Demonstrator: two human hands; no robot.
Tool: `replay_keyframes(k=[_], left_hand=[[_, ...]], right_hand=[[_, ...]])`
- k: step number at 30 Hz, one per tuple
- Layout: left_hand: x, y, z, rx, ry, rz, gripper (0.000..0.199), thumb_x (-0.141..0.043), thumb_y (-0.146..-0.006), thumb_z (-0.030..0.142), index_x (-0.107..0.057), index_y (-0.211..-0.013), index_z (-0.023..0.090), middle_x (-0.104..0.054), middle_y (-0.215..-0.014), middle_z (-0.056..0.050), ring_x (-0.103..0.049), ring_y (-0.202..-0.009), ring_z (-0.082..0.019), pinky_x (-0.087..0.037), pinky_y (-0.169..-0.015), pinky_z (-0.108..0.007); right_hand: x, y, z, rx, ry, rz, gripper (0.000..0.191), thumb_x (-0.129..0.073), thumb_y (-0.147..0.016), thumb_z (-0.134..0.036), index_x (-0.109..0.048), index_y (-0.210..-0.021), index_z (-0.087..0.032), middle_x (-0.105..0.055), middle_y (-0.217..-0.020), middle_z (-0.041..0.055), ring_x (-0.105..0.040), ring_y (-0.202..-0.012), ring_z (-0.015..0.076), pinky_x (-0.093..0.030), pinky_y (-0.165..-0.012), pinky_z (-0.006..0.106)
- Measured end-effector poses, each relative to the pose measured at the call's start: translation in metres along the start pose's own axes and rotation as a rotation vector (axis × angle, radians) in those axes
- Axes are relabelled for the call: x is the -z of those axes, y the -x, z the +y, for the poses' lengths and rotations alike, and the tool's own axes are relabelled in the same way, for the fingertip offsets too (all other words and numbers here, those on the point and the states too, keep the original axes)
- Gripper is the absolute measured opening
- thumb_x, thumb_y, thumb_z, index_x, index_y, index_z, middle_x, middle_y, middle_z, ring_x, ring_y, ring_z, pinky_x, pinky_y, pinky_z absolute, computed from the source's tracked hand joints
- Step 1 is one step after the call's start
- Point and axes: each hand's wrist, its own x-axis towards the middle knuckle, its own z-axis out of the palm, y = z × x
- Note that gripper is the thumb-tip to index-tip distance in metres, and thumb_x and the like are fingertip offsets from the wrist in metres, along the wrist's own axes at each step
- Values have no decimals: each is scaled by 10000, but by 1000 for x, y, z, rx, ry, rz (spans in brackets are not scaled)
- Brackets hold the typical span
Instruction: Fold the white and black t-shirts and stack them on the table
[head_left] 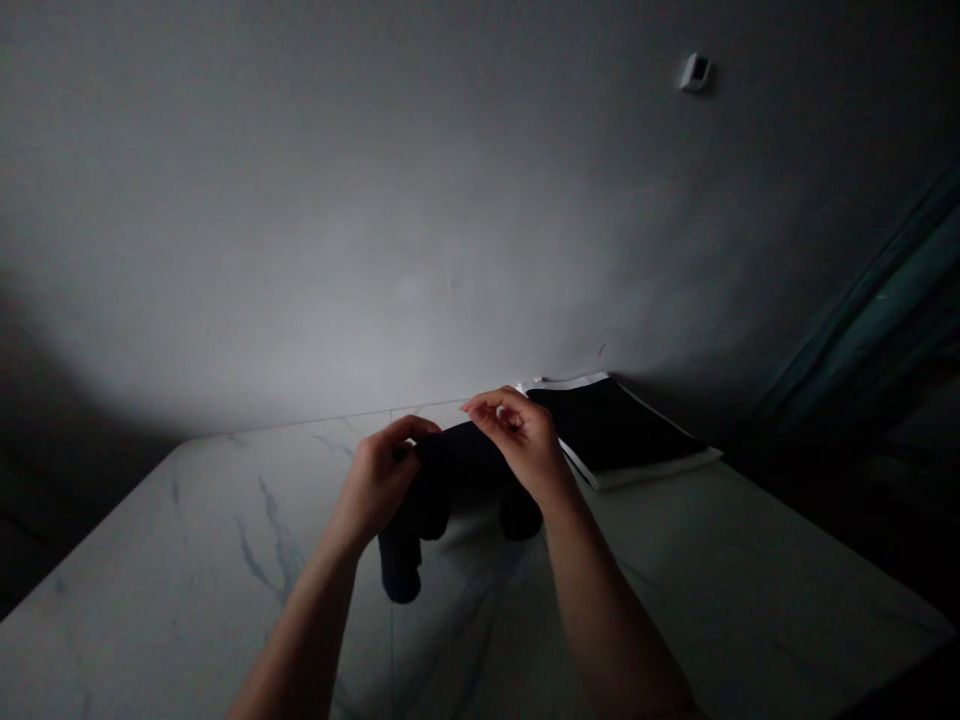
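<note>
Dark cloth (469,455) is hanging over the table (202,530), lower ctr. of frame, prob. handling light, soft & floppy, best taken by its top corners. L hand (380,482) is pinching its upper-left edge; R hand (527,440) is arching loosely at upper right, grip unclear. Forearms (315,600) are slanting inward.

The dark cloth (465,458) looks matt, the marbled table (187,600) smooth.
</note>
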Motion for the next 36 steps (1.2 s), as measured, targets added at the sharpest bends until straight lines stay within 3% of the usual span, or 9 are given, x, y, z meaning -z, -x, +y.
replay_keyframes(k=[4, 8, 15, 18, 21, 24, 27, 31, 36], left_hand=[[17, -1, 0, -31, 152, 7, 164, -553, -696, 201, -688, -788, 186, -721, -792, -32, -640, -699, -156, -500, -627, -252], [21, 1, 3, -99, 118, -14, 142, -579, -761, 245, -710, -782, 193, -712, -776, -38, -631, -706, -155, -504, -660, -269], [52, -3, -23, -123, -315, 60, 200, -752, -725, 380, -734, -853, 227, -667, -775, -2, -567, -675, -134, -457, -657, -248], [85, -8, -47, -30, -373, 81, 264, -759, -690, 443, -719, -830, 223, -650, -716, 5, -571, -659, -151, -448, -626, -250], [116, -21, -57, 59, -390, 8, 255, -723, -687, 444, -697, -785, 209, -668, -699, -6, -588, -664, -171, -446, -610, -252], [141, -40, -41, 102, -467, -42, 251, -691, -706, 453, -681, -741, 205, -616, -602, 20, -535, -583, -151, -400, -544, -231], [161, -57, -5, 80, -499, -2, 232, -703, -691, 432, -670, -725, 205, -582, -561, 27, -502, -541, -144, -367, -502, -226], [181, -65, 42, 10, -507, 64, 185, -762, -647, 318, -645, -705, 186, -581, -580, 26, -509, -554, -130, -375, -517, -215], [193, -58, 74, 42, -537, -165, 128, -767, -665, 209, -673, -722, 144, -615, -643, 18, -549, -636, -120, -420, -601, -208]], right_hand=[[5, 3, -8, 15, 39, -222, 163, -759, -820, -413, -764, -869, -258, -701, -825, 19, -637, -787, 170, -504, -739, 309], [1, 6, -16, 26, 35, -251, 93, -758, -826, -345, -752, -825, -252, -695, -784, 2, -643, -748, 162, -513, -750, 310], [14, -3, 16, 100, 152, 13, 134, -658, -886, -346, -698, -842, -226, -725, -840, 34, -671, -798, 189, -520, -776, 321], [40, -31, 47, 79, 248, 138, 256, -633, -875, -461, -691, -835, -215, -738, -848, 58, -683, -817, 220, -525, -787, 350], [68, -76, 60, 92, 333, 123, 320, -651, -835, -527, -689, -792, -212, -745, -843, 60, -687, -823, 224, -525, -804, 356], [89, -119, 43, 166, 411, 50, 268, -672, -832, -481, -699, -808, -216, -749, -861, 47, -689, -840, 215, -520, -819, 351], [104, -145, 6, 287, 493, 106, 192, -654, -863, -406, -706, -851, -221, -747, -897, 42, -683, -860, 213, -515, -823, 349], [122, -149, -39, 421, 614, 253, 155, -592, -916, -344, -700, -906, -234, -732, -966, 46, -667, -925, 215, -505, -837, 346], [141, -148, -66, 450, 725, 258, 154, -570, -938, -338, -688, -941, -238, -722, -987, 52, -652, -945, 227, -487, -822, 347]])
